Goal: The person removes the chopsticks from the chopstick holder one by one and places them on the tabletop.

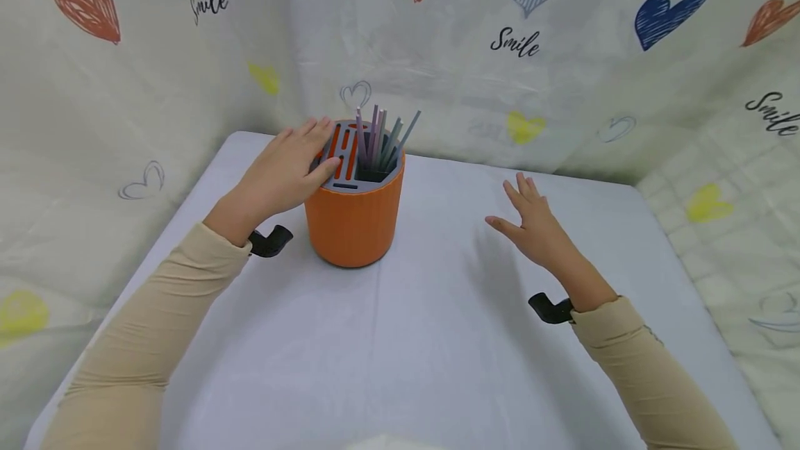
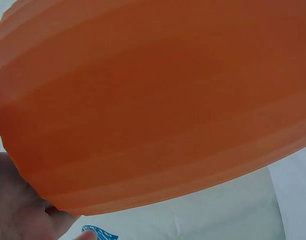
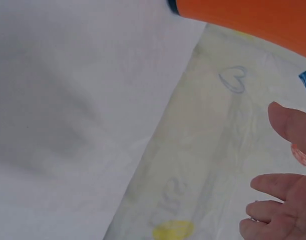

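An orange round knife block [image 1: 354,224] with a grey slotted top stands upright toward the back left of the table. Several thin chopsticks [image 1: 377,141], purplish and grey-green, lean in the square compartment at the right of its top. My left hand [image 1: 281,165] lies at the block's upper left rim, fingers extended, thumb reaching over the slotted top. In the left wrist view the orange wall [image 2: 158,100] fills most of the picture, with part of that hand [image 2: 17,200] at its edge. My right hand [image 1: 536,231] hovers right of the block, fingers spread, holding nothing.
A white-covered table [image 1: 375,353] spreads below both hands. Pale curtains [image 1: 450,82] printed with hearts and "Smile" hang close behind it and along both sides. Black wrist cameras [image 1: 270,242] sit at both sleeve cuffs.
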`<action>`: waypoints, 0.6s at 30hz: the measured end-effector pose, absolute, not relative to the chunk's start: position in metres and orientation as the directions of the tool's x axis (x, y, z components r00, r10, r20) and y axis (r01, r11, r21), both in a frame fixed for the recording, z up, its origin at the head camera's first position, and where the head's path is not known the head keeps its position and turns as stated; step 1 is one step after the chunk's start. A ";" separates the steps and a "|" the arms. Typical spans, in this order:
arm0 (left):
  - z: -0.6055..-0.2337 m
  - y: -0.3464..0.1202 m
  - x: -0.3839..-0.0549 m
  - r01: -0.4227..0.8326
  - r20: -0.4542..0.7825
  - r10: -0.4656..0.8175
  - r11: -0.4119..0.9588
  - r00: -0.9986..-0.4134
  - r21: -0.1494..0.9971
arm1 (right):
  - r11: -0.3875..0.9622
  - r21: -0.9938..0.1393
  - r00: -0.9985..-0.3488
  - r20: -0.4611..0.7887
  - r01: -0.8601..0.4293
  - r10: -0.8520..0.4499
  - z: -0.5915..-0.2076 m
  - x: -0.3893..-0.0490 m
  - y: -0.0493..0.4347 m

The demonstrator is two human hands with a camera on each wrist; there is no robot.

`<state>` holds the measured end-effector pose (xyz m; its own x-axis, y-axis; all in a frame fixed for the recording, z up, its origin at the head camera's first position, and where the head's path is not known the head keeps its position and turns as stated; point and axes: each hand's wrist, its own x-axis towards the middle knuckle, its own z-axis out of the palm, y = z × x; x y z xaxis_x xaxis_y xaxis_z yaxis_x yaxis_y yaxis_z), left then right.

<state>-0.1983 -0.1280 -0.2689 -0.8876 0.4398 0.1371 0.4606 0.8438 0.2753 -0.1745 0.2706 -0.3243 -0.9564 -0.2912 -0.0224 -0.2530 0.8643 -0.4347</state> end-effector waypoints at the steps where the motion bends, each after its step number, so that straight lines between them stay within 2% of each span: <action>1: -0.269 -0.127 -0.198 0.462 0.139 0.440 0.843 -0.887 0.276 | 0.864 -0.433 -0.955 -0.021 -0.258 -0.295 -0.325 -0.176 0.270; 18: -0.268 -0.114 -0.205 0.500 0.119 0.487 0.826 -0.865 0.258 | 0.849 -0.440 -0.945 -0.007 -0.291 -0.328 -0.318 -0.189 0.241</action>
